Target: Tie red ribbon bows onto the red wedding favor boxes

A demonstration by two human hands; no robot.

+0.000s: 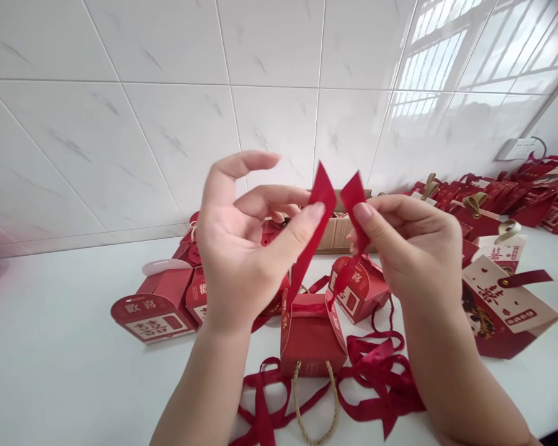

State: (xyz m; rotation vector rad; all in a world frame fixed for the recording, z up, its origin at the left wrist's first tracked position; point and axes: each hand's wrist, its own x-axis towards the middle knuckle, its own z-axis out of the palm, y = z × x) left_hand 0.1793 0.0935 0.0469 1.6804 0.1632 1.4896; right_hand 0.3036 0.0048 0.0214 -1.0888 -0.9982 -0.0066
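My left hand (246, 241) pinches one pointed end of a red ribbon (323, 186) between thumb and fingers, its index finger raised and curled. The other cut end is pinched in my right hand (409, 241), at the same height. Both lengths of ribbon run down to a small red gift box (312, 337) on the table below, passing through its top. A twisted gold cord handle hangs from the near side of this box. Loose red ribbons (376, 371) lie tangled around its front.
Other red gift boxes (155, 303) stand to the left and behind. A cardboard box (332, 241) is against the tiled wall. Flat red and cream bags (506, 297) lie at the right, with many more piled behind near a white power strip (518, 148).
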